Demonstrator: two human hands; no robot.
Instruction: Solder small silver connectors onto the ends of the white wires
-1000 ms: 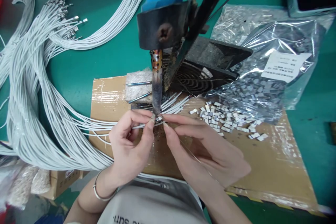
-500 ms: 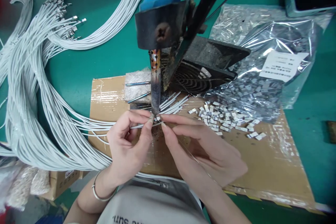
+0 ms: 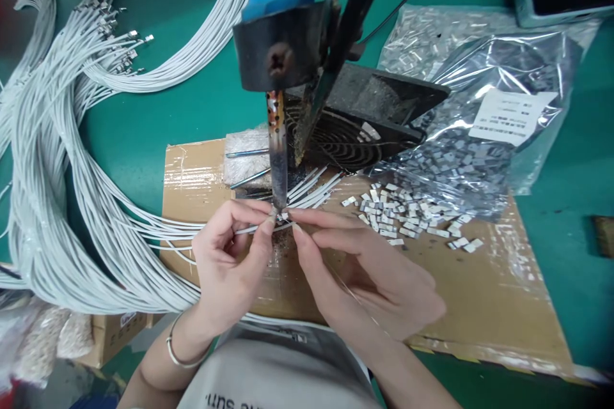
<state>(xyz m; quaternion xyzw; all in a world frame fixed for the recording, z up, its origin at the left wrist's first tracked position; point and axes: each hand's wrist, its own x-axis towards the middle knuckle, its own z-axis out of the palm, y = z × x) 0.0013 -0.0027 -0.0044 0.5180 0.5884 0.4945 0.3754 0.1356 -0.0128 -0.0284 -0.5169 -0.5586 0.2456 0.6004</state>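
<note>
Below the tip of a mounted soldering iron [image 3: 279, 169], my two hands almost meet. My left hand [image 3: 230, 268] pinches a white cable [image 3: 247, 229] between thumb and forefinger, its end right at the iron's tip. A small shiny metal piece [image 3: 284, 216] shows there, partly covered by fingertips. In my right hand [image 3: 359, 262], thumb and index finger grip a thin solder wire [image 3: 352, 294], which trails back over the wrist. Whether the solder touches the tip is too small to tell.
Cardboard [image 3: 489, 307] lies under my hands. Small metal pieces [image 3: 407, 211] are heaped to the right, before a plastic bag [image 3: 484, 166]. A black fan [image 3: 336, 134] stands behind the iron. Bundled white cables [image 3: 43, 204] fill the left, and several cut cable ends [image 3: 314, 190] lie behind my fingers.
The whole view has shifted slightly, so everything appears a little further left. Both hands keep their pinch at the iron's tip.
</note>
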